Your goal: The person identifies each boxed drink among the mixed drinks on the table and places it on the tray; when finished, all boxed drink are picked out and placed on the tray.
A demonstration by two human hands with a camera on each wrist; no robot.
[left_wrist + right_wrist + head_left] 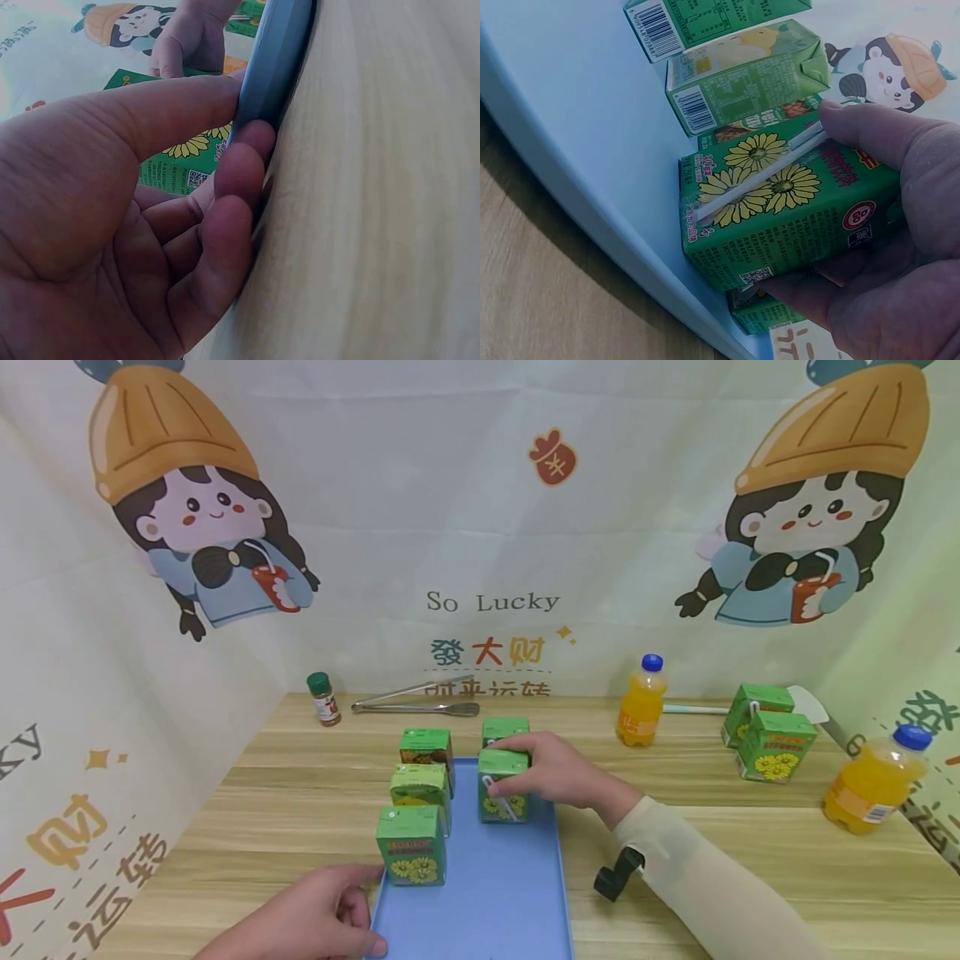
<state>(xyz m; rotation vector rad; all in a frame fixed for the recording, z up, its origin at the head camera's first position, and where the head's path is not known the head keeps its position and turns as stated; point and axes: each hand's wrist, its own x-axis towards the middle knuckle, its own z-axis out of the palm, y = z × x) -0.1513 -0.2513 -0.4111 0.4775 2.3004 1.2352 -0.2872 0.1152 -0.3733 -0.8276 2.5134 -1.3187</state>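
My right hand [558,768] grips a green drink carton [780,180] by its sides, with yellow flowers and a wrapped white straw on its front. The carton stands at the far right part of a blue tray [502,893]. Just behind it is another green carton [504,725], mostly hidden. Along the tray's left side, a green flower carton [411,847], a lighter green carton [420,782] and a darker green carton [426,739] stand in a row. At the tray's near left edge, my left hand [112,202] holds the rim between thumb and curled fingers.
Behind the tray lie metal tongs [420,707] beside a spice jar [324,700]. To the right stand an orange drink bottle [642,702], two green cartons [777,747] and a second orange bottle [876,781]. A white-headed spatula [808,703] lies behind the cartons.
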